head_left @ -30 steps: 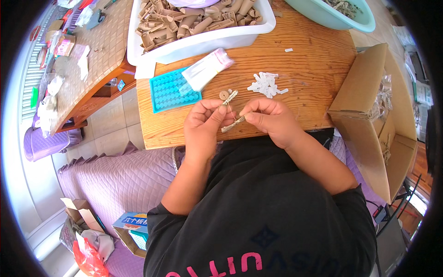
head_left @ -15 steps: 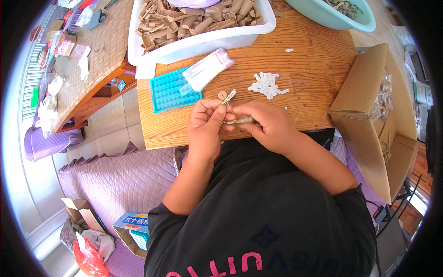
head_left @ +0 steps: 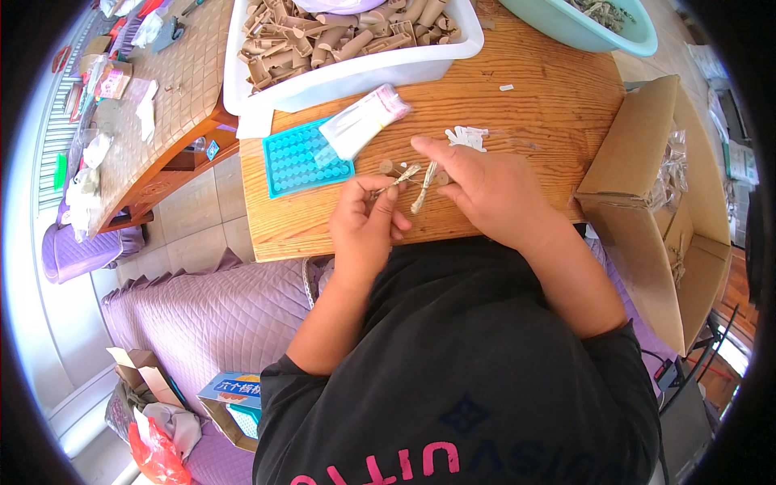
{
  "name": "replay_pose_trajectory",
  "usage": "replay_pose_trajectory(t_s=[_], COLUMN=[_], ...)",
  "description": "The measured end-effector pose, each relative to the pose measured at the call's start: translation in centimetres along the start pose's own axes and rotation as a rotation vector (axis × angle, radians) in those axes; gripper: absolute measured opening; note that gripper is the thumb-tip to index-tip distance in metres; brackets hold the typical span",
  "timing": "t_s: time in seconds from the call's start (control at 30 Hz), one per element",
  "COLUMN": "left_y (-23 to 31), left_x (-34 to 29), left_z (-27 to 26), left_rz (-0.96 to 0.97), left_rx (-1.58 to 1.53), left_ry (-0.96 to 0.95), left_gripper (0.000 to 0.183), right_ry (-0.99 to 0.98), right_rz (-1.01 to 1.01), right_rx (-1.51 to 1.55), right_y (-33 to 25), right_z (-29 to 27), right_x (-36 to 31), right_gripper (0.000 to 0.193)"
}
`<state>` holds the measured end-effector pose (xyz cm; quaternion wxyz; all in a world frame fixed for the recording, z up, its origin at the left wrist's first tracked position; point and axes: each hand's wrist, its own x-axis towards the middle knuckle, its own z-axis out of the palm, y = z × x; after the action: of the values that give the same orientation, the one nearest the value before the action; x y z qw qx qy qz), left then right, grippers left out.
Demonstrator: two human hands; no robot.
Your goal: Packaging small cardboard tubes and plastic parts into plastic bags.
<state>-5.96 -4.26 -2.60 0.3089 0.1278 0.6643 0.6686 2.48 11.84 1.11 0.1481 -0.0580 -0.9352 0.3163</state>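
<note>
My left hand (head_left: 365, 212) pinches a thin, pale, dried twisted strand (head_left: 409, 174) between thumb and fingers, above the wooden table's near edge. A second, similar dried strip (head_left: 423, 194) hangs at the fingers of my right hand (head_left: 493, 190), its lower end pointing toward me. A thin thread seems to run between the two pieces. Close to them is a small round brown disc (head_left: 385, 166); another brown round end shows by my right fingers. Beyond my right hand lies a pile of small white plastic pieces (head_left: 466, 137), partly covered by it.
A turquoise tray with round cells (head_left: 283, 171) has a clear plastic packet (head_left: 364, 121) lying across it. Behind stands a white bin (head_left: 356, 81) of brown half-tube pieces. A pale green basin (head_left: 594, 36) is at the far right, an open cardboard box (head_left: 622, 170) at the right.
My right hand has lifted and turned, moving up over the white pieces, with its dried strip now upright. My left hand has barely moved; its strand now points more to the right.
</note>
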Motion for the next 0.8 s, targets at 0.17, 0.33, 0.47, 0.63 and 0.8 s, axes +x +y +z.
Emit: replay_pose_trajectory(t_s=[0.17, 0.33, 0.47, 0.63, 0.8], left_y=[0.0, 0.7, -0.3, -0.5, -2.0], left_x=[1.0, 1.0, 0.5, 0.4, 0.9], left_z=[-1.9, -0.9, -0.8, 0.1, 0.1], left_rz=[-0.358, -0.505, -0.287, -0.094, -0.378], left_rx=[-0.618, -0.636, -0.316, -0.104, -0.652], left_ry=[-0.214, -0.092, -0.073, 0.021, -0.065], left_gripper=[0.008, 0.008, 0.007, 0.006, 0.011], right_ry=[-0.103, -0.099, -0.079, -0.099, -0.11], right_rz=[-0.22, -0.267, -0.142, 0.034, -0.033], right_rx=[-0.312, -0.333, -0.235, 0.05, 0.066], right_y=[-0.6, -0.2, 0.5, -2.4, -2.4], right_z=[0.0, 0.0, 0.0, 0.1, 1.6], right_x=[-0.6, -0.6, -0.4, -0.2, -0.9], right_gripper=[0.043, 0.048, 0.054, 0.06, 0.058])
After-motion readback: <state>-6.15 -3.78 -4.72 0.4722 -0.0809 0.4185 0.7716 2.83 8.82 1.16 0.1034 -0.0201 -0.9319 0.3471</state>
